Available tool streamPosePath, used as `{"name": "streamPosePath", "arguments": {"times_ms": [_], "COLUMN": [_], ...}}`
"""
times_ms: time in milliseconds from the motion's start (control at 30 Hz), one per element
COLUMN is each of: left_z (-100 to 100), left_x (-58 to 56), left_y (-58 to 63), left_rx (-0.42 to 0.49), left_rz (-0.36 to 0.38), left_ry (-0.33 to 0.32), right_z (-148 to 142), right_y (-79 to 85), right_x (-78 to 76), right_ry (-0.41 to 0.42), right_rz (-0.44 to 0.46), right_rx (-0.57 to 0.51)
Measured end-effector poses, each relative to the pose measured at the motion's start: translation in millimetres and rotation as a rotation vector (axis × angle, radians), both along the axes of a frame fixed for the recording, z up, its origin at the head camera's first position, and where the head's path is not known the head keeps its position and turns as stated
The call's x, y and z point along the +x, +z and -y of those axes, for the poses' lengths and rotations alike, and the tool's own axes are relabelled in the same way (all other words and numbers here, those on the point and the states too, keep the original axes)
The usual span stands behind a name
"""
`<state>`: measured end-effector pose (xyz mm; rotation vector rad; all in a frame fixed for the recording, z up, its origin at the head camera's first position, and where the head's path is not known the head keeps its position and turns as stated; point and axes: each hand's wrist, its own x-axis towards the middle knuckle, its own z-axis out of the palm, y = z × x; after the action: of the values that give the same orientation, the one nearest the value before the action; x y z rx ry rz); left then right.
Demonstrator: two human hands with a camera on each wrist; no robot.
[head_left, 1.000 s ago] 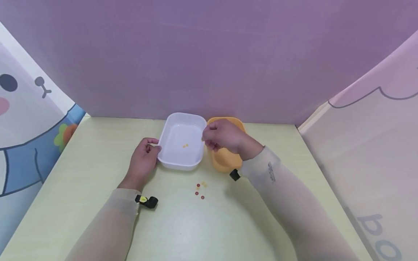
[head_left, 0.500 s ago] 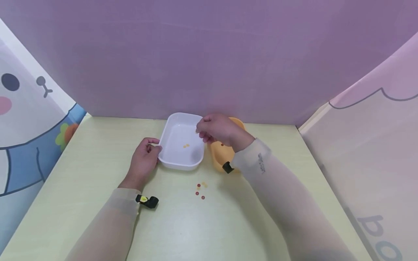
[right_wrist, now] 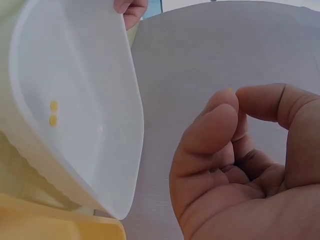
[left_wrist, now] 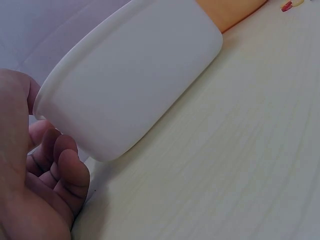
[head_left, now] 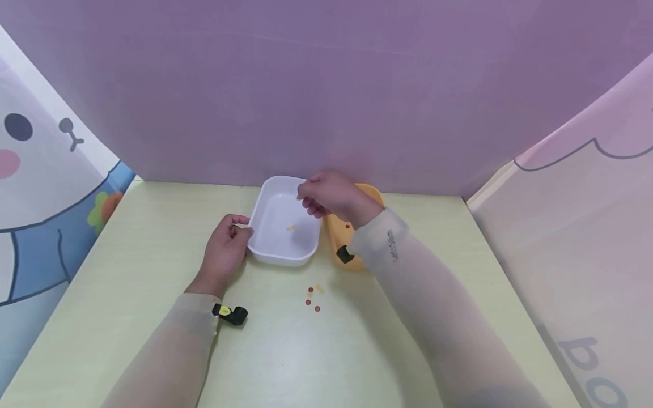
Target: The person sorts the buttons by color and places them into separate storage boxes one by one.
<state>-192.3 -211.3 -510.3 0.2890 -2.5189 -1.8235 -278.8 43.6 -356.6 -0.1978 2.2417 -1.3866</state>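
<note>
My left hand [head_left: 223,255] grips the left rim of a white plastic tray [head_left: 278,258], thumb and fingers at its edge. Two small yellow discs [right_wrist: 53,113] lie on the tray's floor. Over the tray's right side, my right hand [head_left: 334,195] pinches a small yellow disc [right_wrist: 230,89] between thumb and fingertips; only a sliver of it shows. Beneath that wrist sits an orange tray [head_left: 334,233], partly hidden by the arm, with a red disc [head_left: 347,226] visible inside. In the left wrist view the white tray's outer wall [left_wrist: 135,80] rests on the table.
In front of the trays, three red discs [head_left: 317,309] and a few yellow ones [head_left: 319,288] lie on the pale wooden table [head_left: 285,351]. A purple wall panel [head_left: 306,102] stands directly behind the trays. Printed side panels [head_left: 576,226] flank the table.
My right hand has moved left and slightly away, from above the orange tray to above the white tray, uncovering a red disc. The left hand and white tray have stayed put.
</note>
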Motion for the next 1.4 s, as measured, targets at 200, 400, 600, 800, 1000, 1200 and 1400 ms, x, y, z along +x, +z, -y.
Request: {"name": "streamPosePath", "arguments": {"times_ms": [200,400,600,800,1000,1200,1400], "left_z": [0,-3,-4,-2,0,0,0], "left_x": [0.2,0.3,-0.5,-3.7,-5.5,-5.2,-4.1], "left_y": [0.1,1.1,1.3,-2.4,-4.4,-3.7,-1.6], "left_rx": [-0.008,0.002,0.014,-0.005,-0.011,-0.015,-0.02], "left_rz": [-0.001,0.007,0.007,0.024,0.022,0.026,0.031], "left_ry": [0.003,0.006,0.005,0.007,0.006,0.0,-0.003], "right_z": [7,11,9,8,5,0,-9], "right_y": [-1.2,-4.9,-7.5,-8.2,-9.4,-9.0,-8.6], "right_x": [-4.7,-6.8,-6.8,-3.5,-1.6,2.1,8.5], "right_ry": [-0.003,-0.007,-0.012,0.001,0.009,0.022,0.039], "right_rz": [0.005,0.017,0.027,0.031,0.017,0.009,0.002], "right_rx": [0.012,0.027,0.03,0.023,0.035,0.06,0.059]}}
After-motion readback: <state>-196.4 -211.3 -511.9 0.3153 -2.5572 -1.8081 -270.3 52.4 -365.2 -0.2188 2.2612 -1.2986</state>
